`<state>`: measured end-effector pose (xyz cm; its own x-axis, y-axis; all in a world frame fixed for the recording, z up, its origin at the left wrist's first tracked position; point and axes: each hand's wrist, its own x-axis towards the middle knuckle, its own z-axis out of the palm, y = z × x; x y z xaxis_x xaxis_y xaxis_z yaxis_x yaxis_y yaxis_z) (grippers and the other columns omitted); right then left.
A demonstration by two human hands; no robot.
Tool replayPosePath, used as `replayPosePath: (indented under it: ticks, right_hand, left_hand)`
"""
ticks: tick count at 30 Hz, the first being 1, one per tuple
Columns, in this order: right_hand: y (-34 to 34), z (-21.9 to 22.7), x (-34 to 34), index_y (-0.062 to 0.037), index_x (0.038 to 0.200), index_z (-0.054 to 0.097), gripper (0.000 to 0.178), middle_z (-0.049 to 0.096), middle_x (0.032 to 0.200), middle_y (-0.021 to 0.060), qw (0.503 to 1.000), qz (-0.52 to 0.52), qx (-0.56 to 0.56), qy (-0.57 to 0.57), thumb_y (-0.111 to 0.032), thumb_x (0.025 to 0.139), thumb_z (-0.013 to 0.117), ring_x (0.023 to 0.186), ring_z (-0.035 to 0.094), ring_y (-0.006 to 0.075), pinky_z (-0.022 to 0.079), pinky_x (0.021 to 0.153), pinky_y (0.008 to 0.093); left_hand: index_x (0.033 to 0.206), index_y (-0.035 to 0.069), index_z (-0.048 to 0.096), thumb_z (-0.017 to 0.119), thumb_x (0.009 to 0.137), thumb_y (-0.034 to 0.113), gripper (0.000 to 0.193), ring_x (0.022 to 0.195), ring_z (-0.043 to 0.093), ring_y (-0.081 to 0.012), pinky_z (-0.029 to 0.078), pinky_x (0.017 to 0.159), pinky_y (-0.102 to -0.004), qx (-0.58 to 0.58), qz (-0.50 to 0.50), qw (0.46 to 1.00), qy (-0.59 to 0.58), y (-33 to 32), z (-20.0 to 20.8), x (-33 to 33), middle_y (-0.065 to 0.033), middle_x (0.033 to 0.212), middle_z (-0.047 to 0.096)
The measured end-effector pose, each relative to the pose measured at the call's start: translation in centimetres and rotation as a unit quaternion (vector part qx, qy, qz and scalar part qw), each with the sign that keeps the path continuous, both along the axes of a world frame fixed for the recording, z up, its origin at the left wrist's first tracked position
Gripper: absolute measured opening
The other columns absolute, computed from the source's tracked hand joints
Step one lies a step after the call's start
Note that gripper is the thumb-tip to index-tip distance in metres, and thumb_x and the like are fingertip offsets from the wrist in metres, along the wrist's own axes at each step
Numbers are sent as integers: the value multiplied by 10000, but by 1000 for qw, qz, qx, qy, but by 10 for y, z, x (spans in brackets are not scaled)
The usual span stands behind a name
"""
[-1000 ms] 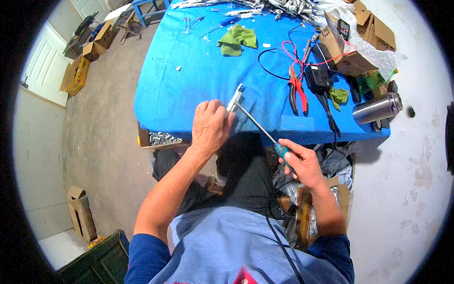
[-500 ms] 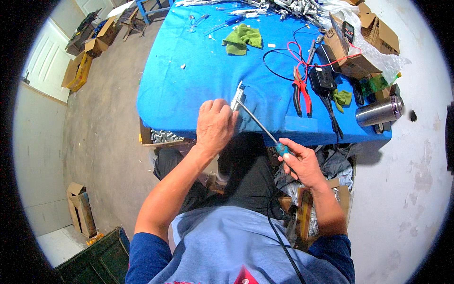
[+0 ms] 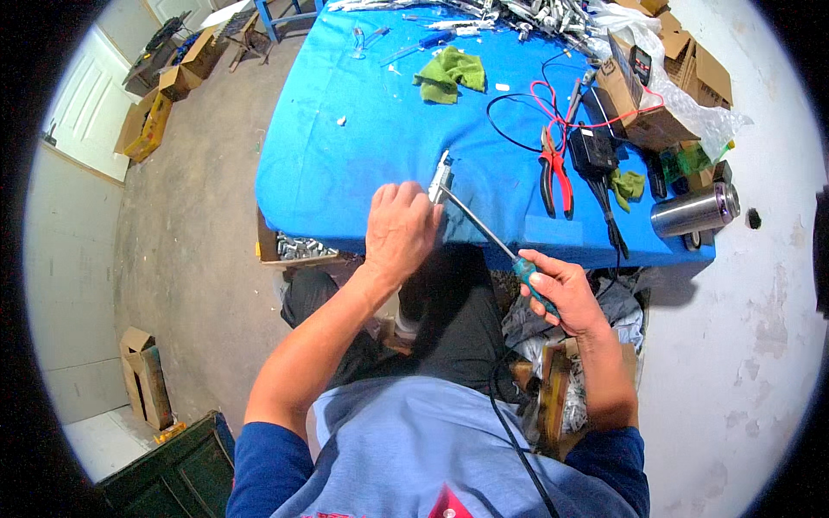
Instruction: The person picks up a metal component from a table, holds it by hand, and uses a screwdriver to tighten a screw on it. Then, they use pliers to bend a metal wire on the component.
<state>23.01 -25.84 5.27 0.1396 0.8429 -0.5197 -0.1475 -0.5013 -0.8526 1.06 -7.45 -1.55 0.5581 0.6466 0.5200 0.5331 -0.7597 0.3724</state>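
Observation:
My left hand (image 3: 401, 226) is closed over the near end of a narrow silvery-white metal part (image 3: 440, 179), which lies near the front edge of the blue-covered table (image 3: 328, 190). The far end of that part sticks out past my fingers. In my right hand (image 3: 563, 292) is a screwdriver (image 3: 486, 227) with a teal handle and a long metal shaft, its tip touching the side of the part. The fingers of my right hand wrap around the handle, which slants down toward me. My left palm hides the rest of the part.
Red-handled pliers (image 3: 554, 180), a black power adapter (image 3: 593, 150) and a steel flask (image 3: 691, 210) lie on the right. A green cloth (image 3: 450, 75) and a blue screwdriver (image 3: 425, 41) are farther back, before a pile of metal parts (image 3: 553, 19). Under the table edge stands a box of metal pieces (image 3: 298, 249).
The whole view has shifted slightly. More of the screwdriver's handle shows in my right hand, whose fingers have changed position. The tip still rests at the metal part, and my left hand keeps its hold.

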Motion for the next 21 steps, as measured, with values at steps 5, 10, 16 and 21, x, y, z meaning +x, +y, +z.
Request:
replayPosePath:
  ticks: [5,10,16,21]
  right_hand:
    - [4,0,5,-77,1394,570,425,654,850,10,999,19,11,-44,-150,977,605,576,534,36,413,463,190]
    - [3,-5,-9,-95,1367,608,399,628,791,-24,982,50,68,-167,-165,974,613,593,526,30,454,547,221]
    - [4,-5,-2,-89,1357,613,400,618,781,-23,973,77,77,-205,-169,965,625,605,538,42,467,564,246]
    - [3,-26,-18,-85,1351,614,406,657,811,8,885,71,227,-399,-140,950,632,598,571,78,485,577,269]
  left_hand:
    - [861,15,570,667,889,161,178,898,536,-343,421,836,-455,8,-2,1000,-7,1,-1,1,-153,988,586]
    - [862,14,577,664,889,159,172,889,540,-341,421,836,-453,8,12,1000,-5,1,-3,3,-155,985,593]
    - [852,13,586,655,894,162,170,877,542,-337,424,824,-448,11,12,1000,0,1,-2,4,-149,959,598]
    - [843,7,581,647,898,165,179,849,542,-335,426,812,-446,-2,13,1000,9,5,-2,7,-145,924,591]
